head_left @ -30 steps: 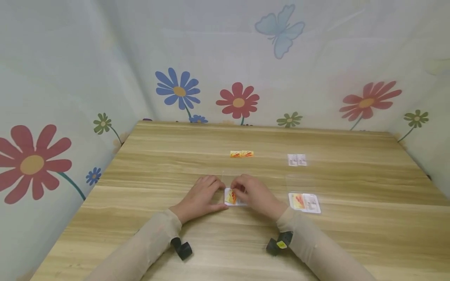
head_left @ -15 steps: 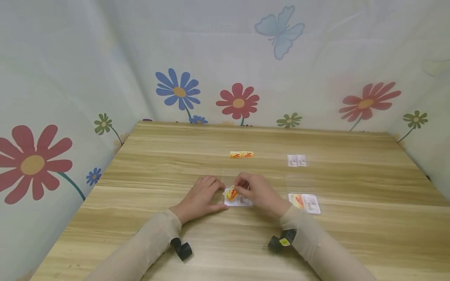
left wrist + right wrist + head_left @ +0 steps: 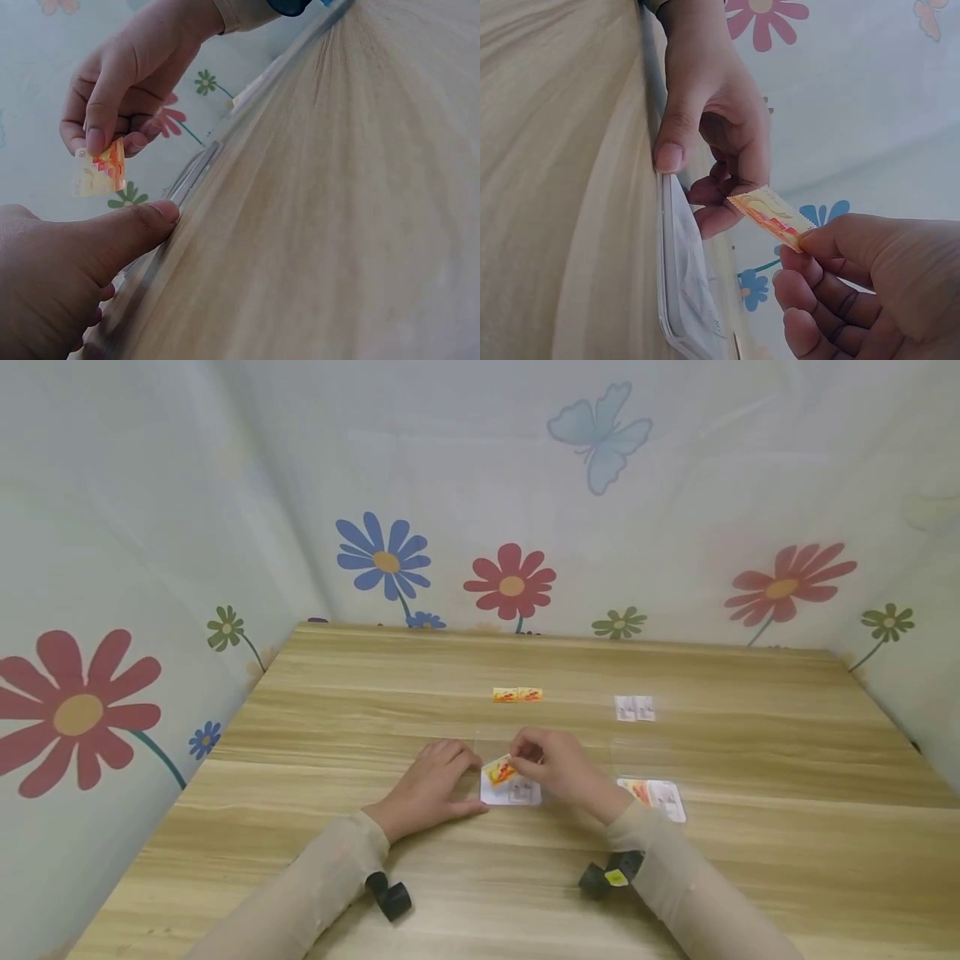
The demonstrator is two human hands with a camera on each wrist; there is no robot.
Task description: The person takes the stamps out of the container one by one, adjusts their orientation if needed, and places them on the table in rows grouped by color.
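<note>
Raising a pinched yellow stamp (image 3: 498, 770) above the white case (image 3: 496, 796), the right hand (image 3: 561, 767) uncovers more; the left hand (image 3: 433, 782) grips the case.

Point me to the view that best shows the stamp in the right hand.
The right wrist view: the stamp is largest there, its toothed edge clear beyond the right hand. The left wrist view shows it smaller, one end covered; the head view shows it tiny.

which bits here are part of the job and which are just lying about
Seemingly in the job:
orange stamp, pinched by the right hand
case, touched by the left hand
pale stamp, on the case

Seemingly lying about:
orange stamp pair, further back
pale stamp pair, further right
second case, with two stamps
</note>
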